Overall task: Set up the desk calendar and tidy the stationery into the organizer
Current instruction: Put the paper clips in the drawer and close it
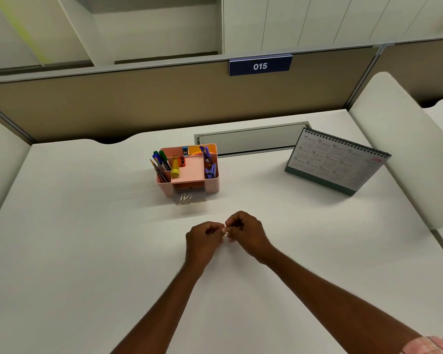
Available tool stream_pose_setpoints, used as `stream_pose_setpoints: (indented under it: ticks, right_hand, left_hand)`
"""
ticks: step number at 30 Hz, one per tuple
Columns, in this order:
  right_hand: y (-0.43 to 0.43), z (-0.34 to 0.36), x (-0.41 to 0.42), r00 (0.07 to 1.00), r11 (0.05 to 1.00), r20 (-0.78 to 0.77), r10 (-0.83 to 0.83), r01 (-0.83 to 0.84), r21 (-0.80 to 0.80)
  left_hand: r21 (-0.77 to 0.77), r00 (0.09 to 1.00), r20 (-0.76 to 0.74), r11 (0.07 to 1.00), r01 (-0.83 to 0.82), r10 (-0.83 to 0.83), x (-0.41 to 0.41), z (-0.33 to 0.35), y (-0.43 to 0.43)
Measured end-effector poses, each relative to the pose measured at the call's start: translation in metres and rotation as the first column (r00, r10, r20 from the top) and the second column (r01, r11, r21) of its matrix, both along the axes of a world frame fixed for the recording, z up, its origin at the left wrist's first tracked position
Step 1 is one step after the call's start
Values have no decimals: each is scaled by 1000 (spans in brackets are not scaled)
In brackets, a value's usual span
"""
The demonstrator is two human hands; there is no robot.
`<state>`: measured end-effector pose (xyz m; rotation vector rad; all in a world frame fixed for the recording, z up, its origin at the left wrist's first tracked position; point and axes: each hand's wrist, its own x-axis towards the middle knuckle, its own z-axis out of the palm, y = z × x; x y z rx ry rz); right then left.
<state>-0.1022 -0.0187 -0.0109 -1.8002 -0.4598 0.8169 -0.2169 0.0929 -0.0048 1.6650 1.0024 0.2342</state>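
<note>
I am tidying small stationery: my left hand (204,236) and right hand (246,231), fingers curled, are together pinching a tiny pale item (226,230), probably a clip, in front of the pink plastic organizer (211,183). Next I judge it is going into the organizer's open clear drawer (189,197). The teal spiral-bound desk calendar (335,162) is standing to the organizer's right.

Pink smooth plastic organizer (187,172), clear glossy drawer (189,196); matt white desk (87,226); paper calendar (335,162), wire-bound.
</note>
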Motion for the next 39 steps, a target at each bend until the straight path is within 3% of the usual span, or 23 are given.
stream_pose_setpoints:
  ticks: [4, 8, 11, 15, 19, 21, 31, 39]
  right_hand:
    - [1, 5, -1, 996, 996, -67, -64, 68, 52]
    - [1, 8, -2, 991, 990, -101, -91, 102, 101]
    - [2, 9, -2, 986, 989, -136, -96, 110, 96]
    - [-14, -6, 7, 994, 992, -97, -41, 29, -124]
    - [-32, -14, 12, 992, 975, 32, 122, -114, -189]
    - [-31, -15, 9, 990, 974, 67, 126, -111, -196]
    - [-28, -19, 4, 988, 980, 114, 106, -84, -181]
    - [-28, -21, 4, 991, 983, 96, 93, -77, -166]
  left_hand:
    - [-166, 995, 11, 982, -92, 95, 0, 6, 1]
    - [-340, 997, 1, 938, -71, 76, 0, 12, 7]
    - [-249, 997, -11, 965, -78, 77, 1, 16, 11]
    - [35, 986, 16, 985, -169, 169, 8, 26, 28]
    - [476, 966, 59, 843, -250, 253, 14, 44, 65]
    - [568, 950, 7, 781, -260, 312, 17, 47, 82]
    - [486, 924, -214, 855, -180, 316, 39, 22, 113]
    - [514, 948, -34, 819, -255, 317, 26, 26, 85]
